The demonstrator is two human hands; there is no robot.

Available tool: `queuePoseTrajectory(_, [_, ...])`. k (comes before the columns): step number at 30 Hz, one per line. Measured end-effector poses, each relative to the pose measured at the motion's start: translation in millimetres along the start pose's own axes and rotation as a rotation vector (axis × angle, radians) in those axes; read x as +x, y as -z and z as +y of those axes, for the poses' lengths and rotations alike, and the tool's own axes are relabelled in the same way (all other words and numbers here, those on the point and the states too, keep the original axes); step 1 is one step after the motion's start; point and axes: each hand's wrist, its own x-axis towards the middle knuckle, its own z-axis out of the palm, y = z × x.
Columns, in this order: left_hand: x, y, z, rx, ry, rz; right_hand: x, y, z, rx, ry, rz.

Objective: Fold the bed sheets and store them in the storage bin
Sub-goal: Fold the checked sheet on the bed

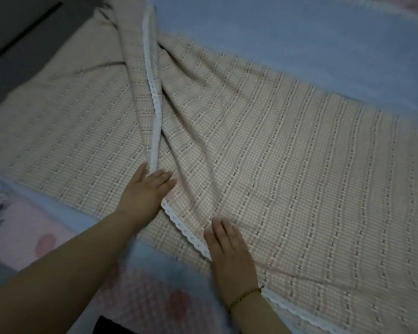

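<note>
Bed sheet [275, 153], beige check, white lace trim [155, 100]: spread over the blue bed cover [299, 39], one fold running to its far edge.
Left hand [145, 191]: fingers straight, pressing the fold's near end.
Right hand [227, 247]: fingers straight, close together, flat on the sheet near the near edge.

This is looking like a bedroom in a home: a beige checked sheet [275, 153] with a white lace trim [155, 97] is lying spread across a bed [299, 44] covered in blue, and a pink spotted blanket [34, 227] is showing along the bed's near left edge.
</note>
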Motion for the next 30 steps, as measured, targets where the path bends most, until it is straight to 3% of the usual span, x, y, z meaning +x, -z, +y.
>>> queuePoseTrajectory(8, [46, -36, -125, -0.028, -0.321, 0.036, 130, -50, -93, -0.048, -0.216, 0.042])
queuePoseTrajectory(11, [60, -46, -143, -0.009, -0.365, 0.069, 148, -59, -99, -0.085, -0.288, 0.05])
queuePoseTrajectory(18, [86, -39, -170, 0.017, -0.421, 0.07, 162, -60, -94, -0.037, -0.296, 0.291])
queuePoseTrajectory(25, [63, -9, -214, -0.049, -0.384, 0.128, 174, -31, -99, 0.041, -0.291, 0.278])
queuePoseTrajectory(30, [4, 30, -221, -0.121, -0.167, 0.288, 151, -17, -124, 0.08, -0.123, 0.373])
